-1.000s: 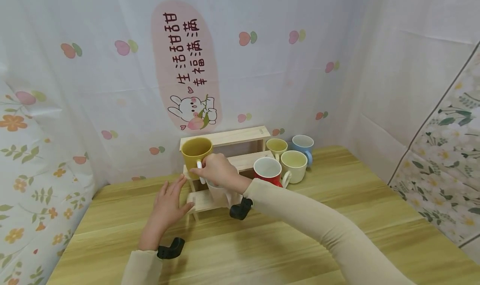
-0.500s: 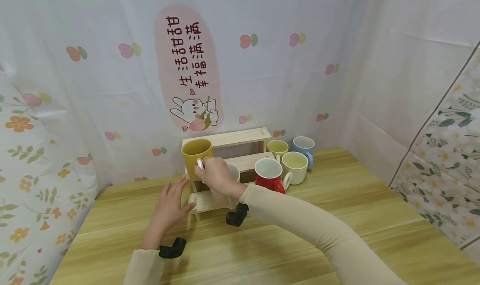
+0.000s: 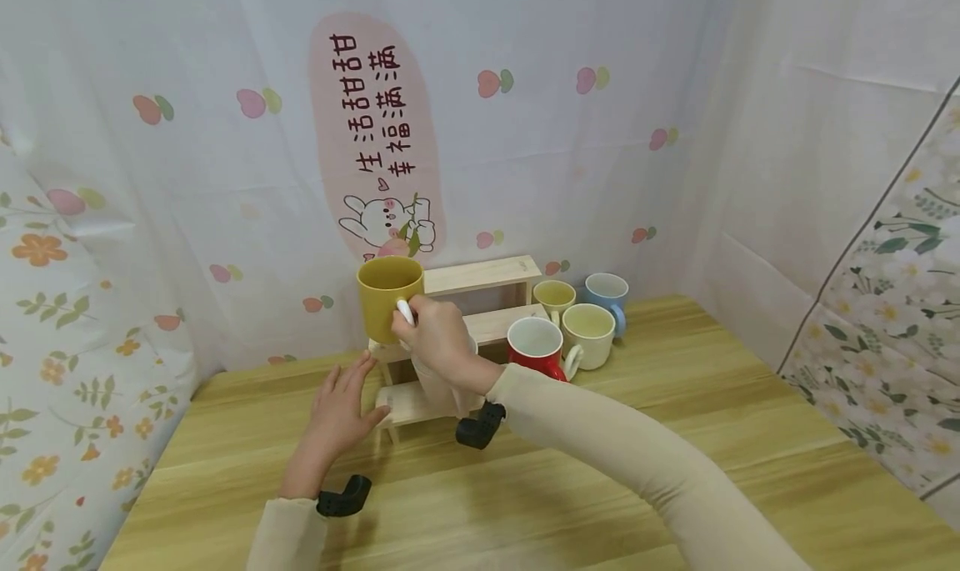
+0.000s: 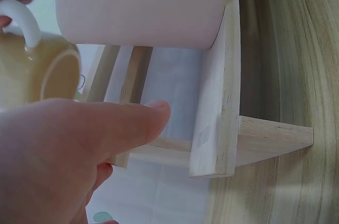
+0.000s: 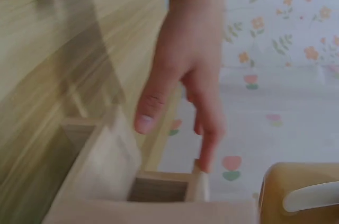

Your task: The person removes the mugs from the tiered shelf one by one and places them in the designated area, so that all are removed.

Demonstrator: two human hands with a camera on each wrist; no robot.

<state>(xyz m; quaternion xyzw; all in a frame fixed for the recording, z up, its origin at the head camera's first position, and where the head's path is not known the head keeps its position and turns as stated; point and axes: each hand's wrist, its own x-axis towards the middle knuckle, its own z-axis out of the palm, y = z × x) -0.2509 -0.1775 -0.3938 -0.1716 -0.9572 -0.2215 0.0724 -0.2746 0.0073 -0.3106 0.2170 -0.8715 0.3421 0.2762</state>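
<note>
A mustard-yellow mug point(image 3: 381, 304) with a white handle is in my right hand point(image 3: 438, 338), which grips it by the handle. It is upright at the left end of the wooden step rack point(image 3: 397, 403), and the left wrist view shows its base raised. My left hand point(image 3: 337, 425) has its fingers extended, fingertips at the left end of the rack's middle step; in the right wrist view a fingertip point(image 5: 204, 163) touches the wood. A pale pink mug point(image 4: 140, 9) stands on the lowest step, partly hidden behind my right hand in the head view.
Right of the rack stand a red mug point(image 3: 536, 350), a cream mug point(image 3: 588, 346), a small yellow mug point(image 3: 553, 294) and a blue mug point(image 3: 609, 289). A patterned white curtain point(image 3: 525, 162) hangs behind the wooden table point(image 3: 465, 504).
My right hand has lifted the mustard-yellow mug upward from the middle step, where it sat lower half a second ago. My left hand stays at the rack's left end.
</note>
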